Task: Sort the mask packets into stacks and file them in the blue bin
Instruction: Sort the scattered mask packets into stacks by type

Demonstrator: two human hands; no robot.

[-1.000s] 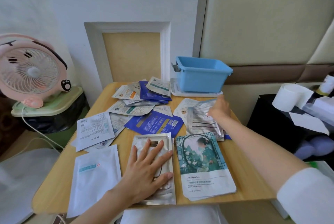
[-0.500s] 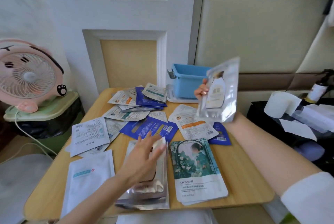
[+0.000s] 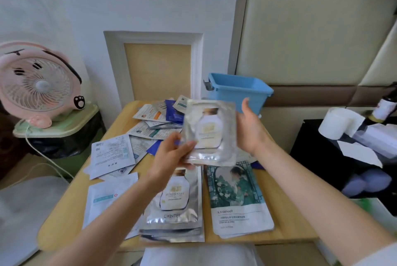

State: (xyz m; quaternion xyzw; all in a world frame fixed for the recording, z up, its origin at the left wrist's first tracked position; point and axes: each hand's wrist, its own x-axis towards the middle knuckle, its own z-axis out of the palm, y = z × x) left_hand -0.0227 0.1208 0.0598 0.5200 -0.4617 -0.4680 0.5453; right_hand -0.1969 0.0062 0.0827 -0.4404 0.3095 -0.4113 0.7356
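Wooden table (image 3: 287,212) stands against a white panelled wall, with the blue bin (image 3: 238,91) at its far edge. Above the table, in front of the bin, a silver mask packet (image 3: 211,134) with a white bottle picture is held in the air between both hands. The left hand (image 3: 171,156) pinches its lower left corner, thumb on the front. The right hand (image 3: 250,130) holds its right edge, fingers behind. Below the packet lies a silver stack (image 3: 176,207) of the same kind, and just right of that stack a green illustrated stack (image 3: 238,199). Loose packets (image 3: 150,124) lie left of the bin.
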